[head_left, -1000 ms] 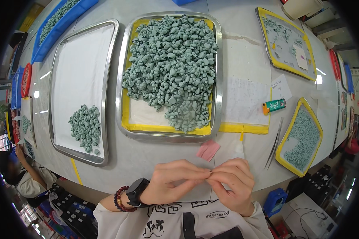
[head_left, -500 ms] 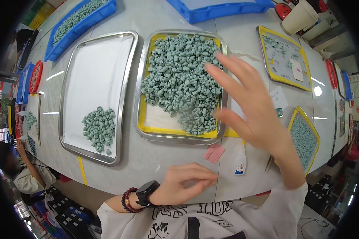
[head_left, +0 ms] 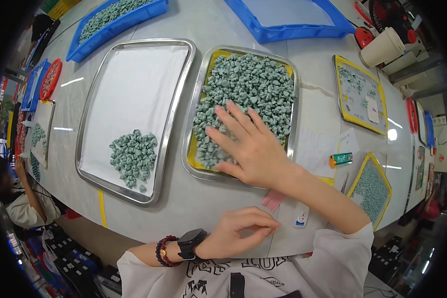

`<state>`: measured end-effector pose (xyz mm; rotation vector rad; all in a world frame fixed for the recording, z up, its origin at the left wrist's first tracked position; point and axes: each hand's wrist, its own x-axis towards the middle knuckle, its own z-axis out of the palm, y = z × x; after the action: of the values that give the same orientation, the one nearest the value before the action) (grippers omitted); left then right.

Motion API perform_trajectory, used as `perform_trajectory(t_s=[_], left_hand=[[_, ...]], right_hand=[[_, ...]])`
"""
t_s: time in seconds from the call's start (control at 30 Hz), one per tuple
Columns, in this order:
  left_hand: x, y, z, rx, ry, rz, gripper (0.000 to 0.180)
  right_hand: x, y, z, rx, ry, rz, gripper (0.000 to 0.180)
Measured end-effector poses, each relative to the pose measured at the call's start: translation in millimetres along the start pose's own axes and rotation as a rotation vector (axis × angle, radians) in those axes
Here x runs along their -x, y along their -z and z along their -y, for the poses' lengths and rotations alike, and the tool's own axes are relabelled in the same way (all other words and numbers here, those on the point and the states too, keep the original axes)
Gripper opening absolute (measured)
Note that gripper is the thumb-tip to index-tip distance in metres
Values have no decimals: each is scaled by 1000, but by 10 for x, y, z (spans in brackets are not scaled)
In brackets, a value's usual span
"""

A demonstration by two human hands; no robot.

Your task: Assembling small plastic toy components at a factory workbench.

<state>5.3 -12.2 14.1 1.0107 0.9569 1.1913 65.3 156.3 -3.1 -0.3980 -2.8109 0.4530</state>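
My right hand (head_left: 256,149) is spread flat, palm down, over the near half of a pile of green-grey stones (head_left: 251,84). Its fingertips touch them. The stones lie in a metal tray (head_left: 297,109) with a yellow-edged liner. Close to the table's front edge, my left hand (head_left: 236,233) is curled, thumb and fingertips meeting in a pinch; anything between the tips is too small to make out. A dark watch and bead bracelets circle that wrist. Left of the stone-filled tray, a second metal tray (head_left: 129,84) with a white lining bears a small heap of similar stones (head_left: 134,158).
Beyond my left hand lie a pink cloth piece (head_left: 273,199) and a small white bottle (head_left: 301,218). A green-and-orange box (head_left: 341,159) and yellow-edged trays (head_left: 370,191) are at right. Blue bins (head_left: 303,32) stand at the back, near a white cup (head_left: 382,47). Another person sits far left.
My right hand has come down from the right side of the tray and moved left onto the stones. The left hand keeps its pinch. The whole view has shifted slightly.
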Motion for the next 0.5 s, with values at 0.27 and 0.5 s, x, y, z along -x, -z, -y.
perform_trajectory(t_s=[0.27, 0.5], left_hand=[[-33, 25, 54, 449, 238, 74, 22], [-37, 107, 36, 633, 249, 58, 26]], right_hand=[[141, 381, 46, -11, -25, -24, 58], [1232, 1142, 214, -202, -377, -241, 50]])
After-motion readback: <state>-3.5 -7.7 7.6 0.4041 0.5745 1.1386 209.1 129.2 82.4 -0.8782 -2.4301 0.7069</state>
